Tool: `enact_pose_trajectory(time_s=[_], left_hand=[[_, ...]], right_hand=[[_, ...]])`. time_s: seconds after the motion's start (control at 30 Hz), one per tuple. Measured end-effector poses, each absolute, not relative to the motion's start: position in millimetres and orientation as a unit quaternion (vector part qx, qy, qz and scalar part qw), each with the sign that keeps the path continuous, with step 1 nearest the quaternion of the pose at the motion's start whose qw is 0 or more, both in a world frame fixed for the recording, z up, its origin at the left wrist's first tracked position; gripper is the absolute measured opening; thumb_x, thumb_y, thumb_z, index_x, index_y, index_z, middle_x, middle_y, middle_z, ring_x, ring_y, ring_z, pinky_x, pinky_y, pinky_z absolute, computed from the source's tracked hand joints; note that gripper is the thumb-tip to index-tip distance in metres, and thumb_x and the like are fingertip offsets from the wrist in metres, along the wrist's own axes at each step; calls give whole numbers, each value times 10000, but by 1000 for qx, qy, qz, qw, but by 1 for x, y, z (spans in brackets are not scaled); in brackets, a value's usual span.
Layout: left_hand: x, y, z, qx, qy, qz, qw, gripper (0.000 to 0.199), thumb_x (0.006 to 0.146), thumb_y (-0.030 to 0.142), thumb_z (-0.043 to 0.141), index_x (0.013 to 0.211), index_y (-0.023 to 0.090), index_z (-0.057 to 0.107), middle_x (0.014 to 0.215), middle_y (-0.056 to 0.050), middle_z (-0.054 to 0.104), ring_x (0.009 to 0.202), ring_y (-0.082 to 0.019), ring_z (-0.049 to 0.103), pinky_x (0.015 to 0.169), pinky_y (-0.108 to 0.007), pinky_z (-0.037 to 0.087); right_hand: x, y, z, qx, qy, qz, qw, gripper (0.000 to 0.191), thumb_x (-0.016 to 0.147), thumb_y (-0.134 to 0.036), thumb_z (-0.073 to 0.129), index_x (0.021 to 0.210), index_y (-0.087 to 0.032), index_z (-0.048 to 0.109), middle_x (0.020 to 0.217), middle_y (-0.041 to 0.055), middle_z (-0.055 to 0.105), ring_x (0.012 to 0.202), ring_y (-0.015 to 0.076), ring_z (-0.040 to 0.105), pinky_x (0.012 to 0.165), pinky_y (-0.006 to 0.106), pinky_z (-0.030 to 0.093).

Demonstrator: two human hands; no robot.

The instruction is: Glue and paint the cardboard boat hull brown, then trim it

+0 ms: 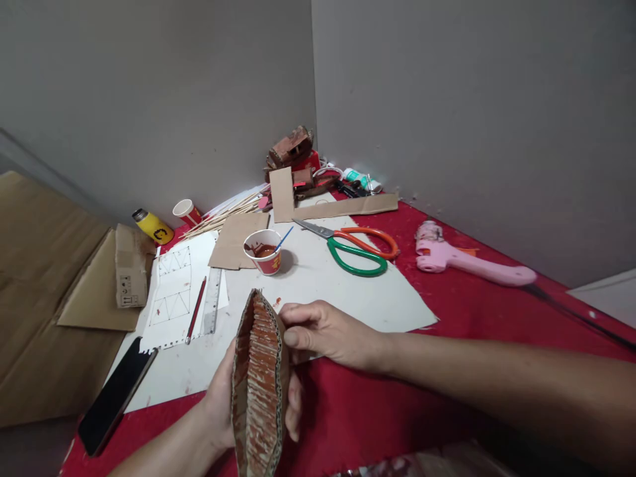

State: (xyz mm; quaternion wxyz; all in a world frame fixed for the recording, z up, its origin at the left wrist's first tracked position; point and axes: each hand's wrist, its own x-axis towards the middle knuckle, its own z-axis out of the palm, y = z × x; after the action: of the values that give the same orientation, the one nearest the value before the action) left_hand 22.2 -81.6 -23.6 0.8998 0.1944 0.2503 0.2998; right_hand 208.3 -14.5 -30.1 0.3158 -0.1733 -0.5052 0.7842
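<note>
In the head view my left hand [222, 397] is wrapped round a hollow, boat-shaped cardboard piece [263, 391], its fingertips showing on the far right side. The piece tapers to a point at the top, and its ridged inside is streaked with reddish-brown paint. My right hand [330, 334] has thumb and bent fingers against the piece's upper right edge, pinching it. Just beyond stands a paper cup [269, 264] of brown paint with a blue stick [284, 238] leaning in it. Scissors [342, 242] with orange and green handles lie to the right.
A pink glue gun [472, 263] with a cord rests on the red table cover [358, 424]. At left are a phone [116, 397], a drawing [171, 291], a pencil [197, 310], a ruler [212, 301] and a large cardboard box [44, 298]. Wooden skewers [228, 215] and painted cardboard models [291, 149] lie behind.
</note>
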Motion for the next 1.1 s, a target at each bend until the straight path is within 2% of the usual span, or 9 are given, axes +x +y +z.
enact_pose_trajectory(time_s=[0.17,0.3,0.53,0.7,0.8,0.97,1.1], left_hand=[[31,-86,-19,186,216,333,899,707,929,682,378,1050,69,709,752,-102,733,633,-199,722,606,-304,592],[32,-87,-18,185,209,326,903,639,917,636,466,1071,60,697,787,-109,739,678,-202,732,652,-306,598],[34,-89,-18,201,219,339,892,623,908,620,505,1061,50,702,775,-107,731,674,-198,719,672,-307,579],[36,-91,-16,216,228,345,885,688,940,661,393,1039,54,703,750,-99,713,641,-177,692,659,-295,560],[37,-89,-16,227,236,345,880,715,930,687,389,1042,54,702,727,-93,704,630,-172,687,667,-297,562],[35,-83,-18,240,268,351,864,723,931,697,364,1042,66,699,727,-89,695,622,-180,678,642,-299,545],[33,-80,-19,252,303,349,850,763,930,711,327,859,59,716,694,-96,672,612,-182,657,663,-312,541]], right_hand=[[209,-16,-33,-132,-503,792,320,496,727,-627,755,826,-142,716,893,9,542,693,103,577,623,244,505],[209,-16,-36,-120,-501,795,321,473,742,-603,756,856,-144,733,932,10,555,665,89,593,665,260,510],[209,-14,-37,-127,-501,799,307,501,726,-618,759,871,-139,733,847,12,580,717,126,602,659,265,491],[209,-15,-41,-131,-492,811,289,535,724,-635,754,884,-126,711,761,-2,605,616,108,601,616,256,485],[209,-15,-42,-133,-484,818,280,546,715,-634,763,878,-117,701,709,0,626,588,98,579,611,245,473],[206,-11,-44,-162,-459,829,275,573,672,-639,793,883,-117,684,603,-34,593,497,54,499,497,181,368],[204,-9,-47,-190,-448,828,280,582,646,-651,803,850,-126,655,543,-75,521,446,37,451,444,161,327]])
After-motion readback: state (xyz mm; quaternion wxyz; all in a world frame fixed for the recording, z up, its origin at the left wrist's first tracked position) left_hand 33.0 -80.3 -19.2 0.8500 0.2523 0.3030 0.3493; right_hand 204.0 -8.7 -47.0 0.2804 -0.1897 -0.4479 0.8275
